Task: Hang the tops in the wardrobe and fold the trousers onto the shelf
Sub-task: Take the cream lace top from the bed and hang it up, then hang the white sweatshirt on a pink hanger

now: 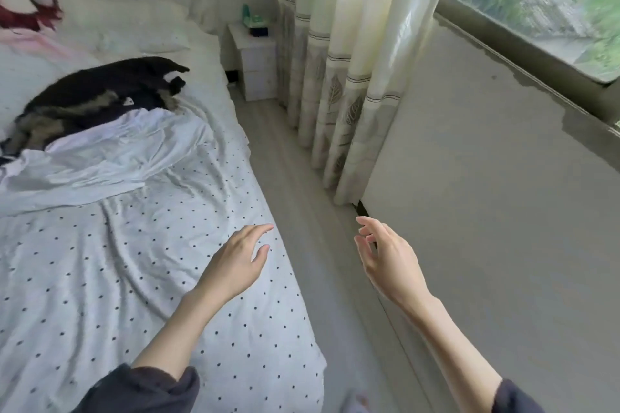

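The left hand (235, 265) reaches forward above the near corner of the bed (141, 278), its fingers (260, 230) straight and slightly spread, holding nothing. The right hand (385, 258) is raised beside it over the pale floor (302, 178), fingers loosely bent and a little apart, also holding nothing, with a grey wall surface (486, 211) just to its right. Both forearms come out of dark sleeves (144, 389). Well ahead of the left fingers and off to their left, a heap of dark clothes (100, 94) lies on the dotted sheet, partly under a crumpled white garment (100, 154). Further beyond lies a red and pink item (27, 10). Ahead of the right fingers hang cream curtains (335, 77), with a white bedside cabinet (256, 64) past them
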Demonstrator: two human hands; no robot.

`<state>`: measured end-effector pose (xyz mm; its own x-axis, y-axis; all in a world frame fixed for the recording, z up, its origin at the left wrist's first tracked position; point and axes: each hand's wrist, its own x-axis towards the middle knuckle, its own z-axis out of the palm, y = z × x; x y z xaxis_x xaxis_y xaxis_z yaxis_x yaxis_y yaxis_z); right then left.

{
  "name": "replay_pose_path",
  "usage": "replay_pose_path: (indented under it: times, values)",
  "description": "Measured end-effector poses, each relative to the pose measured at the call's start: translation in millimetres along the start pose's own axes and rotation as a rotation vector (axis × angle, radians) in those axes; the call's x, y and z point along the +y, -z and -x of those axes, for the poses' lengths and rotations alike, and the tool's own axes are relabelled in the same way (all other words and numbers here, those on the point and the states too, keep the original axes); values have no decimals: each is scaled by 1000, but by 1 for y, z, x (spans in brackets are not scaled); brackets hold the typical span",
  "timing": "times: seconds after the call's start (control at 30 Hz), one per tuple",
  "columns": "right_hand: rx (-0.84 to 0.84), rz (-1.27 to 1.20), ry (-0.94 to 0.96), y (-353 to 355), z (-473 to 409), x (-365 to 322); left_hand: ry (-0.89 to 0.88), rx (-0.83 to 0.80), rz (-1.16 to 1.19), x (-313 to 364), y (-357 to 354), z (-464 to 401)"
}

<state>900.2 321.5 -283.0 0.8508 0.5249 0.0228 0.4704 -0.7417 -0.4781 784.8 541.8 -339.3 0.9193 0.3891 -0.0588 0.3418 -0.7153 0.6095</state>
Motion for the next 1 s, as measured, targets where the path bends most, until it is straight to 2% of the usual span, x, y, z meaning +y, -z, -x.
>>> replay_pose_path:
  times: [0.33, 0.43, 0.57, 0.7, 0.9, 1.0]
  values:
    - [-197, -79, 290, 45, -157, 88, 259, 138, 49, 72, -57, -101]
    - [-213, -127, 355, 51, -201, 88, 297, 170, 31, 85, -58, -116]
    - [-311, -149, 484, 33, -257, 58, 371, 237, -24, 79, -43, -132]
    - [-405, -169, 644, 0, -322, 8, 497, 371, -18, 43, -7, -172]
    - [-408, -115, 721, -37, -434, -49, 569, 423, 10, -22, 42, -262]
    - [-470, -114, 764, -61, -489, -90, 632, 458, 59, -60, 62, -293]
